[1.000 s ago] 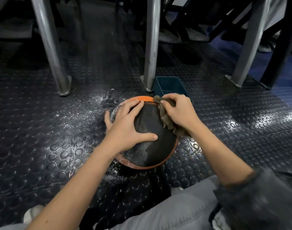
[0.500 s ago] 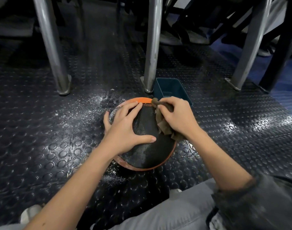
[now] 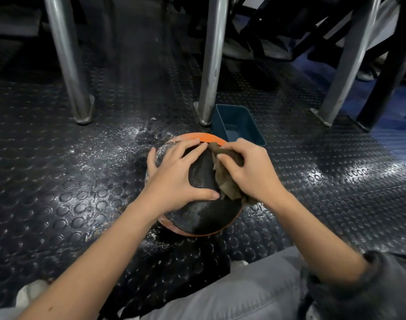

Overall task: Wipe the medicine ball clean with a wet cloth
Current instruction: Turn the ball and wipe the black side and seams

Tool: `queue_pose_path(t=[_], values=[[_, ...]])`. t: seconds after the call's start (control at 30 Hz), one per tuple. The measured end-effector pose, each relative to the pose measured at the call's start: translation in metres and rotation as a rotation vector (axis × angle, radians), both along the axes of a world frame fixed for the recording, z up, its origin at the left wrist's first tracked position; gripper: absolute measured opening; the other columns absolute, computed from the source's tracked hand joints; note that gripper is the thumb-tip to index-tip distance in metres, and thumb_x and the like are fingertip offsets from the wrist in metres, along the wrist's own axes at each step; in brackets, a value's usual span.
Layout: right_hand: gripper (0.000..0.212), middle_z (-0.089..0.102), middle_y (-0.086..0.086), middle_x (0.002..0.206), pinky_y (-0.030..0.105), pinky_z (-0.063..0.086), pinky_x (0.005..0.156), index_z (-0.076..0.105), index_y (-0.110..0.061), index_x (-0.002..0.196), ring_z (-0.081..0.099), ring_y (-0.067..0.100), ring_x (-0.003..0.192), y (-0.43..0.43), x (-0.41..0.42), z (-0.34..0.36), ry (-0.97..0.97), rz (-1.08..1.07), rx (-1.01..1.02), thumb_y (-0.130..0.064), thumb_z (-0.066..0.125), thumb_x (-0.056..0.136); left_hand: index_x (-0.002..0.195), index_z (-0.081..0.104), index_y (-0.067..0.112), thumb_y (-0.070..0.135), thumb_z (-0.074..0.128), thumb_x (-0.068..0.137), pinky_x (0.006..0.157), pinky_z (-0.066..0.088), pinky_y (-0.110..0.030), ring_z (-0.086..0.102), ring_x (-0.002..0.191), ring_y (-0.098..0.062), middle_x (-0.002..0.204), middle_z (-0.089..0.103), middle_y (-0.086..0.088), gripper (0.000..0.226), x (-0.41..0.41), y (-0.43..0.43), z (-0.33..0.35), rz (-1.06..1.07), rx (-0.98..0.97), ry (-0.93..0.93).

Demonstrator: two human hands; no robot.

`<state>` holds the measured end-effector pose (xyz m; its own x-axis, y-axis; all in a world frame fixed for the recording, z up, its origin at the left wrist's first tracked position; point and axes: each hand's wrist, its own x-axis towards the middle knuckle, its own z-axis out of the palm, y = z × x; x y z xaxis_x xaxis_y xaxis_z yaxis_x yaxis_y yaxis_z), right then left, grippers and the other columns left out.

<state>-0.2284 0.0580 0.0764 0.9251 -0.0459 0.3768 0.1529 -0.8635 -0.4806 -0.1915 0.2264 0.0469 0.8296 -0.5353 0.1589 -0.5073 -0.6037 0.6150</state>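
Medicine ball, a black pebbled rubber sphere with an orange band, sits on the black studded rubber floor right in front of my knees. Everything below is placed against it.

Grey metal frame legs stand beyond the ball; the middle one is planted just past its far edge. A grey trouser leg lies on the near side. A teal rectangular plastic tub sits just beyond the ball, far right, close to the orange band; I can't tell if it holds water.

The left hand is spread flat on the ball's top left, fingers straight and thumb out across the near side, pressing to steady it and not gripping. The right hand is curled over a bunched brown wet cloth and pinning it to the ball's upper right. The cloth's far tip touches the orange band.

White powdery dust is scattered on the floor left of the ball, and some shows on the ball's far-left shoulder beside the left fingertips.

Step, as I read it: mid-wipe, working the top right panel. The black patch between the hands looks clean; the left shoulder looks unwiped.

Next move calls for dragging the cloth across toward that dusty side. That means lifting or shifting the bracing hand, or rolling the ball under it, while keeping downward pressure so it doesn't roll off.
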Motion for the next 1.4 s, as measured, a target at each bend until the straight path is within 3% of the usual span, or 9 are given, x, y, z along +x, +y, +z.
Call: queue_pose_path(t=[0.13, 0.3, 0.53, 0.63, 0.77, 0.93, 1.0, 1.17, 1.4], values=[[0.017, 0.058, -0.012, 0.086, 0.014, 0.037, 0.077, 0.072, -0.012, 0.095, 0.056, 0.007, 0.083, -0.004, 0.002, 0.0, -0.019, 0.033, -0.039, -0.022, 0.065, 0.083, 0.147, 0.021, 0.038, 0.06, 0.073, 0.064, 0.112, -0.012, -0.046, 0.008, 0.137, 0.001, 0.149, 0.017, 0.021, 0.1, 0.001, -0.001, 0.002, -0.012, 0.029, 0.003], [0.015, 0.067, 0.0, 0.092, 0.019, 0.041, 0.081, 0.071, -0.009, 0.097, 0.062, 0.018, 0.094, -0.021, 0.034, -0.004, 0.052, -0.147, 0.085, -0.017, 0.067, 0.086, 0.147, 0.017, 0.036, 0.064, 0.07, 0.063, 0.112, -0.012, -0.046, 0.004, 0.138, 0.001, 0.15, 0.012, 0.021, 0.104, -0.001, 0.004, 0.004, -0.012, 0.066, 0.025], [0.016, 0.058, -0.015, 0.084, 0.004, 0.039, 0.076, 0.072, -0.01, 0.092, 0.055, -0.002, 0.083, 0.006, -0.015, -0.001, -0.026, 0.105, 0.061, -0.017, 0.067, 0.078, 0.147, 0.017, 0.038, 0.078, 0.064, 0.051, 0.111, -0.011, -0.043, 0.005, 0.136, 0.003, 0.148, 0.014, 0.023, 0.114, -0.001, 0.008, 0.004, -0.038, 0.077, 0.015], [0.011, 0.062, -0.009, 0.081, 0.007, 0.041, 0.073, 0.073, -0.01, 0.091, 0.06, 0.007, 0.08, -0.011, 0.016, 0.005, -0.004, 0.005, 0.072, -0.013, 0.07, 0.081, 0.148, 0.015, 0.036, 0.064, 0.071, 0.061, 0.112, -0.01, -0.04, 0.006, 0.137, 0.001, 0.149, 0.013, 0.021, 0.108, -0.002, 0.004, 0.007, -0.03, 0.102, 0.013], [0.013, 0.065, -0.004, 0.086, 0.024, 0.046, 0.083, 0.073, -0.01, 0.095, 0.062, 0.015, 0.088, -0.019, 0.033, 0.005, 0.08, -0.11, 0.072, -0.012, 0.067, 0.083, 0.148, 0.014, 0.034, 0.068, 0.07, 0.059, 0.112, -0.009, -0.042, 0.006, 0.137, 0.0, 0.149, 0.014, 0.021, 0.11, -0.002, 0.002, 0.006, -0.019, 0.113, -0.007], [0.014, 0.059, -0.019, 0.083, 0.009, 0.041, 0.078, 0.073, -0.013, 0.093, 0.056, -0.001, 0.082, -0.001, -0.008, 0.002, 0.014, 0.11, 0.056, -0.015, 0.069, 0.08, 0.147, 0.017, 0.038, 0.079, 0.064, 0.049, 0.111, -0.007, -0.042, 0.009, 0.134, 0.003, 0.147, 0.017, 0.022, 0.116, -0.002, 0.003, 0.003, -0.029, 0.075, 0.004], [0.013, 0.06, -0.014, 0.083, 0.006, 0.039, 0.076, 0.074, -0.012, 0.093, 0.056, -0.001, 0.078, -0.005, 0.001, 0.003, 0.014, 0.103, 0.045, -0.015, 0.071, 0.081, 0.147, 0.016, 0.037, 0.074, 0.069, 0.055, 0.111, -0.006, -0.041, 0.009, 0.135, 0.001, 0.148, 0.016, 0.022, 0.113, -0.001, 0.004, 0.001, -0.022, 0.071, 0.013], [0.015, 0.069, 0.001, 0.092, 0.007, 0.042, 0.075, 0.072, -0.01, 0.098, 0.06, 0.009, 0.086, -0.024, 0.043, 0.001, 0.077, -0.098, 0.107, -0.013, 0.068, 0.084, 0.148, 0.017, 0.036, 0.082, 0.049, 0.043, 0.113, -0.006, -0.043, 0.008, 0.136, 0.003, 0.148, 0.015, 0.022, 0.119, 0.002, 0.004, 0.003, 0.011, 0.061, 0.022], [0.014, 0.058, -0.018, 0.081, 0.004, 0.036, 0.074, 0.073, -0.013, 0.096, 0.054, -0.003, 0.078, -0.005, 0.012, 0.001, 0.029, 0.08, 0.047, -0.015, 0.069, 0.083, 0.147, 0.017, 0.038, 0.083, 0.048, 0.042, 0.112, -0.008, -0.042, 0.006, 0.136, 0.005, 0.149, 0.015, 0.023, 0.119, 0.004, 0.008, 0.001, 0.005, 0.032, 0.042]])
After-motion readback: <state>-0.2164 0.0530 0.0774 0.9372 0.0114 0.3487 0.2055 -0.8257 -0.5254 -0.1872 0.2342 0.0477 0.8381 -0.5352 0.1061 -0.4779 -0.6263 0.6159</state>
